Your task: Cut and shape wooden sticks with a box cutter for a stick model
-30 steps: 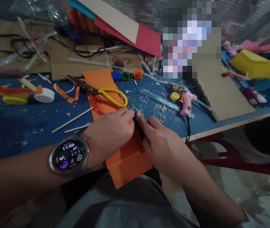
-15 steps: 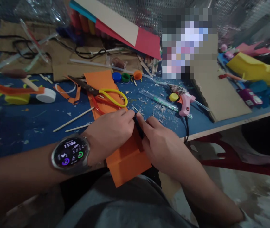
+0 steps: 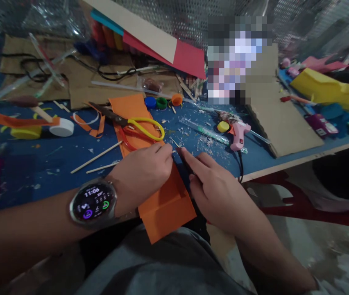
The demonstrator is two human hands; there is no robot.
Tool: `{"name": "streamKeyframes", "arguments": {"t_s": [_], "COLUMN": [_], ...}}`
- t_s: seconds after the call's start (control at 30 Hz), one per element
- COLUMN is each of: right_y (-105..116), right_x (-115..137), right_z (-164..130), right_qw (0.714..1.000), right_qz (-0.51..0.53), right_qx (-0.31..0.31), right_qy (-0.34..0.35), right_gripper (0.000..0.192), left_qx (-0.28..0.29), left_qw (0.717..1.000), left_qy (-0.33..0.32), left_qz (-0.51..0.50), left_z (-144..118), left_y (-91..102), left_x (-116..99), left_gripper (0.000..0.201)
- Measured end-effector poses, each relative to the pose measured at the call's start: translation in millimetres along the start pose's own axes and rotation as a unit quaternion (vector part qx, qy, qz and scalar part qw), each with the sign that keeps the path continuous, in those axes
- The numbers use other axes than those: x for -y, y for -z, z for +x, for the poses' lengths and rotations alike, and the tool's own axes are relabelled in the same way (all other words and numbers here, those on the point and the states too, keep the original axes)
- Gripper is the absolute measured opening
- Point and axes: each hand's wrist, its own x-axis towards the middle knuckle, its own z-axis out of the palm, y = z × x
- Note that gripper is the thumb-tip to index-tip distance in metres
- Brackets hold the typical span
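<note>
My left hand, with a smartwatch on the wrist, rests fingers curled on a long orange paper strip that hangs over the table's front edge. Its fingertips pinch the near end of a thin wooden stick. My right hand lies just to the right, fingertips almost touching the left ones. It holds a small dark, narrow tool against the paper's right edge; most of the tool is hidden under the fingers.
Yellow-and-red-handled scissors lie on the orange paper just beyond my hands. A pink glue gun, bottle caps, loose wooden sticks, a white tape roll, cardboard and paper scraps cover the blue table.
My right hand's fingers have stretched out and slid slightly right and down along the paper edge. The dark tool shows less between the hands. The left hand stays nearly still.
</note>
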Motion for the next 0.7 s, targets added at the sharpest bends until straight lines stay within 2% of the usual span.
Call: {"name": "streamKeyframes", "arguments": {"t_s": [0.23, 0.4, 0.57, 0.7], "right_y": [-7.9, -7.6, -7.9, -7.6], "right_x": [2.9, 0.8, 3.3, 5.4], "right_z": [8.9, 8.4, 9.3, 10.0], "right_qw": [1.000, 1.000, 1.000, 0.999], "right_qz": [-0.010, -0.004, -0.013, -0.021], "right_qx": [0.019, -0.006, 0.019, 0.016], "right_qy": [-0.010, -0.004, -0.014, -0.022], "right_gripper": [0.069, 0.069, 0.070, 0.070], "left_qx": [0.005, 0.001, 0.012, 0.016], "left_qw": [1.000, 1.000, 1.000, 1.000], "left_qy": [0.005, 0.005, 0.010, 0.017], "left_qz": [0.002, -0.003, -0.001, -0.006], "left_z": [0.6, 0.7, 0.4, 0.8], "left_y": [-1.1, -1.2, -1.3, -0.9], "left_x": [-1.9, -1.1, -1.4, -2.1], "left_gripper": [0.022, 0.022, 0.025, 0.021]}}
